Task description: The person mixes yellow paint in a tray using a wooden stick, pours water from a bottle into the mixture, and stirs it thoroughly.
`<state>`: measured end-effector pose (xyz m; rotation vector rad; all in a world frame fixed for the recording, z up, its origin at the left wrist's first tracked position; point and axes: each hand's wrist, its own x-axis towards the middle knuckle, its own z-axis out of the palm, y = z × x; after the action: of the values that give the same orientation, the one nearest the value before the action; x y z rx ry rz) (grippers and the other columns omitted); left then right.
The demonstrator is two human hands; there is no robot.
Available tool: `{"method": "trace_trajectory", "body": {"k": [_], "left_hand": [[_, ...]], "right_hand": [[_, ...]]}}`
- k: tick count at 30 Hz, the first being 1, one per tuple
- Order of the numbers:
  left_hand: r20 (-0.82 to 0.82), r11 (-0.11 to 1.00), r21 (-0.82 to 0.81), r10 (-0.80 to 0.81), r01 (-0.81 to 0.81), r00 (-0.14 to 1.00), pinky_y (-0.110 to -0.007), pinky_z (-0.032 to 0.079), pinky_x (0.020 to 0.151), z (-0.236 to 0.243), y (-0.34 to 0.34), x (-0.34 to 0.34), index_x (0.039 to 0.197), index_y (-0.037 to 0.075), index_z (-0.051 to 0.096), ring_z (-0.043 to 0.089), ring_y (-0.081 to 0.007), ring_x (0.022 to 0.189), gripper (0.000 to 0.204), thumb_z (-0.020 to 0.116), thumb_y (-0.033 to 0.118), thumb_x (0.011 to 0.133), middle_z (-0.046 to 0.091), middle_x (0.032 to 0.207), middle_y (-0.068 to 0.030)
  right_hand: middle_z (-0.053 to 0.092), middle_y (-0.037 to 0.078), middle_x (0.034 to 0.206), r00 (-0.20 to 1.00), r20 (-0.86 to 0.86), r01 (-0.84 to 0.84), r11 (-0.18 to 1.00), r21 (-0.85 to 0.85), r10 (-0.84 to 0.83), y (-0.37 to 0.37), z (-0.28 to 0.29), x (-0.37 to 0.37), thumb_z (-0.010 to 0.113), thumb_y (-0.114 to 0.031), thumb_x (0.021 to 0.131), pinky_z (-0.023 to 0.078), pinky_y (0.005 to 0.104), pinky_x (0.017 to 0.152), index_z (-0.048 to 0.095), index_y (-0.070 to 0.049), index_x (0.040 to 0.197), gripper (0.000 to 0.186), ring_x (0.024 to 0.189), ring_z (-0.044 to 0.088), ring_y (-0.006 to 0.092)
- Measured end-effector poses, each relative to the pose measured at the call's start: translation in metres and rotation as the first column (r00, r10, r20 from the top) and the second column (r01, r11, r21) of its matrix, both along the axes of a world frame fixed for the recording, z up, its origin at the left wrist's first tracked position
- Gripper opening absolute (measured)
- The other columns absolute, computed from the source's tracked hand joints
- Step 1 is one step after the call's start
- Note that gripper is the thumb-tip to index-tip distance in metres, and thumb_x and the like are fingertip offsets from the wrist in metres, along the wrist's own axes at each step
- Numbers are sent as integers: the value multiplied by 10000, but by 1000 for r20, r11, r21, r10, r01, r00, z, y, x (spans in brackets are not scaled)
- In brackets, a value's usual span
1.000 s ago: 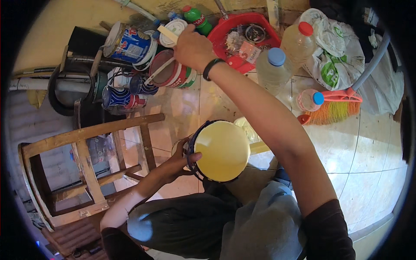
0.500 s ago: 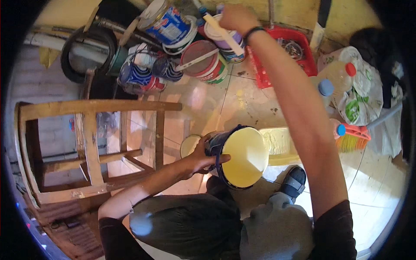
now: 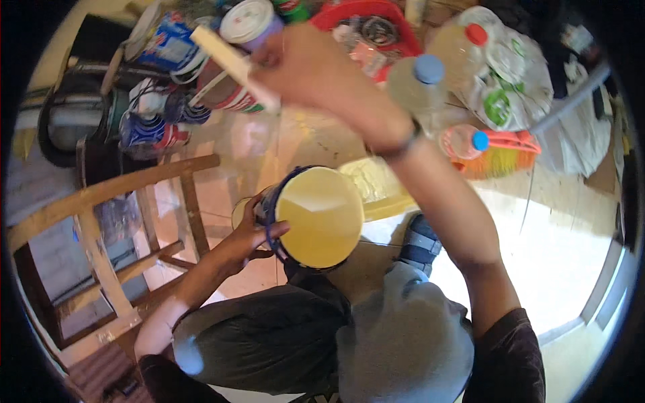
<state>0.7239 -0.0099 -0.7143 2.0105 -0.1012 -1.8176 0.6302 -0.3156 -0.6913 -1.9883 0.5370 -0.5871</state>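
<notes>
Fingers of the right hand (image 3: 322,74) are clamping a pale stick (image 3: 225,58), slanting lengthwise bodyward; bodyward of them, the open bucket (image 3: 320,221) is being gripped at its rim by the nearer left hand (image 3: 247,235).

Blurred lettering (image 3: 170,39) marks the blue can (image 3: 181,55), a green emblem (image 3: 498,107) the white bag (image 3: 534,111).

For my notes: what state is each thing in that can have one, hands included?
Paint bucket: open, pale yellow inside
Left hand: gripping paint bucket
Flat stick: held raised
Right hand: closed on flat stick, blurred
Paint tray: open, coated pale yellow
Large blue-capped bottle: closed
Red-capped bottle: closed
Small blue-capped bottle: closed
Purple tub: lid on
Red tray: open, holding clutter
</notes>
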Motion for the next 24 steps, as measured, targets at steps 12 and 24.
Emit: {"method": "trace_trajectory", "body": {"k": [12,24], "left_hand": [[0,999,-25,-24,24,1000,-650,509,1088,4,-5,-2,1750,228,27,346,-444,1559,1384,956,597,792,271,1737,-190],[5,1000,-18,-20,20,1000,-699,481,1098,6,-7,-3,1751,229,33,318,-453,1571,1365,941,605,803,230,1759,-160]], "right_hand": [[691,211,771,852,-462,298,954,39,-247,113,-37,-273,652,-61,953,553,570,666,576,-26,1183,245,711,700,446],[665,165,739,879,-437,137,979,-148,-189,101,-37,-254,698,-46,910,542,534,647,647,-68,1178,274,720,697,401]]}}
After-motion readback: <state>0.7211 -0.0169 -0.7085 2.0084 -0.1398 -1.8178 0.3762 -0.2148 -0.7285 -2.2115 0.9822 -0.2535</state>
